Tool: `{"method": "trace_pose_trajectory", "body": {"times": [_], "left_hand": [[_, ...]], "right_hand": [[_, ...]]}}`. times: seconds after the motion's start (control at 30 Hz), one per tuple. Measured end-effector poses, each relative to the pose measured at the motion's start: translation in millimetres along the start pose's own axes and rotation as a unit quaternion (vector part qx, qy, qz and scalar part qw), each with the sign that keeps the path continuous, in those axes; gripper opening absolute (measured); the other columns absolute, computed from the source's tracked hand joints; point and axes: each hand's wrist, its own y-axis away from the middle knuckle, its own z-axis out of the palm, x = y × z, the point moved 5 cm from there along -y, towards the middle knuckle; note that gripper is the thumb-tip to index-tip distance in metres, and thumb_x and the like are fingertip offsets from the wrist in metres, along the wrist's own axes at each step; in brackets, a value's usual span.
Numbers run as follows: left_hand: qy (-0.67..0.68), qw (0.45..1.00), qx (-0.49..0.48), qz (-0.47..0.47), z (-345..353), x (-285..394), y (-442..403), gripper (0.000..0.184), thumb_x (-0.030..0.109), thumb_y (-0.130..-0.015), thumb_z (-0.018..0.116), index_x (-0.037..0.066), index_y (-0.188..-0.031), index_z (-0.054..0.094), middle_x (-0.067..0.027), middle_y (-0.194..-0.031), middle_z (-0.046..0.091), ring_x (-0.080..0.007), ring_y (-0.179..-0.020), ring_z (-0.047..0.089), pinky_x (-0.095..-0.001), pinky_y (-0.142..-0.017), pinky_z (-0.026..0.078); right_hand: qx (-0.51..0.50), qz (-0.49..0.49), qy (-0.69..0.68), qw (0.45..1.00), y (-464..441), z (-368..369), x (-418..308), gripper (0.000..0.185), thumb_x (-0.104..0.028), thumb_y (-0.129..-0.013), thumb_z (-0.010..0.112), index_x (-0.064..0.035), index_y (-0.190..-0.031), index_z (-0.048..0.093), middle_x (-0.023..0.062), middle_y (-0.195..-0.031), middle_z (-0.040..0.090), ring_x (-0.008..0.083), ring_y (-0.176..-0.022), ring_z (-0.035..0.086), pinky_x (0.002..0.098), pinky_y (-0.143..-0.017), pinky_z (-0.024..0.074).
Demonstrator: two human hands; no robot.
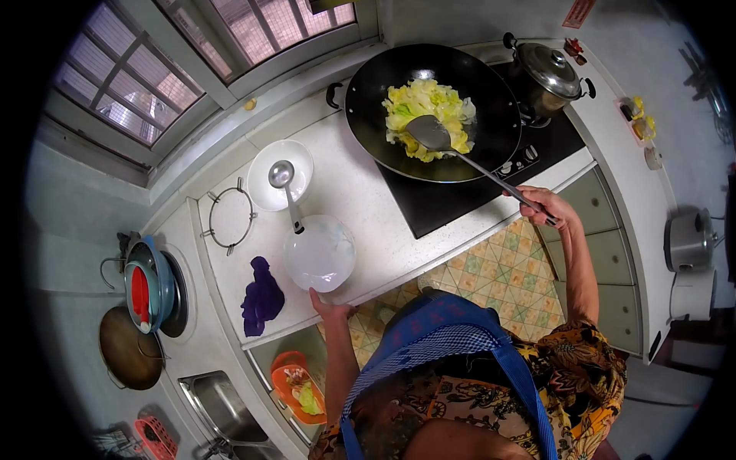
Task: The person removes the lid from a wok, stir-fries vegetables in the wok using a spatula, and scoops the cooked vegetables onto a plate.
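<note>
Some cabbage (431, 100) lies forward-left of the right hand (549, 207).

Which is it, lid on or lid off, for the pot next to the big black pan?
On: the shiny lid covers the top of the pot, knob showing.

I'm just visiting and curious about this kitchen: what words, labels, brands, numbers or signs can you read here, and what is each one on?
None can be read for certain.
Red paper on the wall: marks too small to read.
Blue apron: reddish marks, too blurred to tell whether they are letters.
Stove: pale marks by the knobs, too small to read.
Wok and spatula: no text visible.
</note>
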Motion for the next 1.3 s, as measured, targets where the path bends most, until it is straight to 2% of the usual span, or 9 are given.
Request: {"method": "trace_pose_trajectory", "body": {"times": [0.13, 0.3, 0.4, 0.5, 0.63, 0.67, 0.77, 0.93, 1.3], "left_hand": [[0.034, 0.999, -0.041, 0.002, -1.1, -1.7, -8.7, 0.084, 0.062, -0.064, 0.054, 0.016, -0.131, 0.035, -0.0095, -0.138, 0.026, -0.0322, -0.126, 0.021, -0.0573, -0.099, 0.009], [0.032, 0.996, -0.08, -0.006, 5.5, -4.0, 1.2, 0.081, 0.062, -0.065, 0.052, 0.017, -0.13, 0.035, -0.0098, -0.135, 0.029, -0.0328, -0.124, 0.022, -0.0586, -0.098, 0.014], [0.016, 0.998, -0.06, 0.007, 9.7, -3.7, 10.3, 0.081, 0.062, -0.064, 0.053, 0.018, -0.13, 0.035, -0.0098, -0.135, 0.028, -0.033, -0.124, 0.022, -0.0587, -0.097, 0.015], [-0.002, 0.999, -0.045, 0.028, 9.7, -1.5, 11.6, 0.082, 0.062, -0.064, 0.053, 0.018, -0.13, 0.034, -0.01, -0.136, 0.025, -0.0332, -0.124, 0.021, -0.0584, -0.098, 0.012], [0.015, 1.0, -0.001, 0.007, -3.3, 0.6, -7.7, 0.084, 0.062, -0.063, 0.055, 0.018, -0.131, 0.033, -0.0105, -0.138, 0.02, -0.0337, -0.125, 0.017, -0.0582, -0.099, 0.009], [0.016, 1.0, -0.001, 0.007, -6.9, 1.4, -14.5, 0.084, 0.062, -0.063, 0.055, 0.018, -0.131, 0.033, -0.0105, -0.138, 0.02, -0.0337, -0.125, 0.017, -0.0582, -0.099, 0.009], [0.017, 1.0, 0.015, 0.005, -9.2, 1.6, -18.0, 0.085, 0.062, -0.062, 0.055, 0.018, -0.131, 0.033, -0.0105, -0.138, 0.02, -0.0337, -0.125, 0.016, -0.059, -0.098, 0.009], [0.035, 0.999, -0.001, 0.006, -1.0, -1.4, -2.6, 0.087, 0.062, -0.061, 0.056, 0.018, -0.132, 0.032, -0.0099, -0.137, 0.022, -0.0339, -0.124, 0.018, -0.0591, -0.098, 0.01], [0.022, 0.996, -0.085, 0.02, 15.6, -6.0, 20.2, 0.082, 0.063, -0.064, 0.05, 0.02, -0.131, 0.032, -0.009, -0.136, 0.027, -0.0337, -0.123, 0.023, -0.061, -0.095, 0.018]], "right_hand": [[0.097, -0.021, 0.134, 0.986, -1.5, -4.4, -0.4, 0.034, -0.022, -0.091, 0.044, -0.0019, -0.118, 0.048, 0.0005, -0.061, 0.05, 0.0044, -0.041, 0.039, 0.0177, -0.037, 0.0305], [0.153, -0.08, 0.25, 0.953, 7.8, -5.9, -15.2, 0.038, -0.023, -0.092, 0.041, 0.0002, -0.121, 0.047, 0.0004, -0.062, 0.051, 0.0071, -0.046, 0.044, 0.0217, -0.045, 0.038], [0.329, -0.156, 0.509, 0.78, 26.5, 8.4, -54.2, 0.034, -0.017, -0.087, 0.045, 0.0003, -0.115, 0.052, 0.0121, -0.063, 0.057, 0.0217, -0.053, 0.055, 0.0334, -0.053, 0.0442], [0.364, -0.183, 0.605, 0.684, 26.2, -6.3, -68.0, 0.032, -0.012, -0.084, 0.046, 0.0014, -0.112, 0.054, 0.0207, -0.065, 0.057, 0.0317, -0.057, 0.058, 0.0387, -0.057, 0.0454], [0.361, -0.118, 0.617, 0.689, 22.3, -15.2, -83.2, 0.031, -0.012, -0.083, 0.046, 0.0019, -0.11, 0.054, 0.0211, -0.062, 0.056, 0.0305, -0.056, 0.058, 0.0391, -0.054, 0.0462], [0.343, -0.073, 0.561, 0.75, 22.7, -16.2, -83.2, 0.033, -0.013, -0.084, 0.043, 0.0009, -0.112, 0.054, 0.0128, -0.058, 0.056, 0.0191, -0.049, 0.056, 0.0328, -0.047, 0.0446], [0.274, -0.043, 0.488, 0.828, 2.8, -45.8, -70.1, 0.035, -0.015, -0.085, 0.04, 0.0007, -0.113, 0.054, 0.0045, -0.059, 0.054, 0.0101, -0.048, 0.05, 0.0247, -0.043, 0.0405], [0.183, -0.035, 0.278, 0.942, -15.4, -64.2, -46.3, 0.036, -0.016, -0.088, 0.041, 0.0014, -0.12, 0.047, 0.0014, -0.06, 0.053, 0.006, -0.044, 0.044, 0.0203, -0.038, 0.0334], [0.15, -0.082, 0.183, 0.968, -5.3, -74.0, -39.8, 0.034, -0.013, -0.09, 0.04, 0.003, -0.12, 0.045, 0.0005, -0.061, 0.053, 0.005, -0.043, 0.042, 0.018, -0.039, 0.0339]]}}
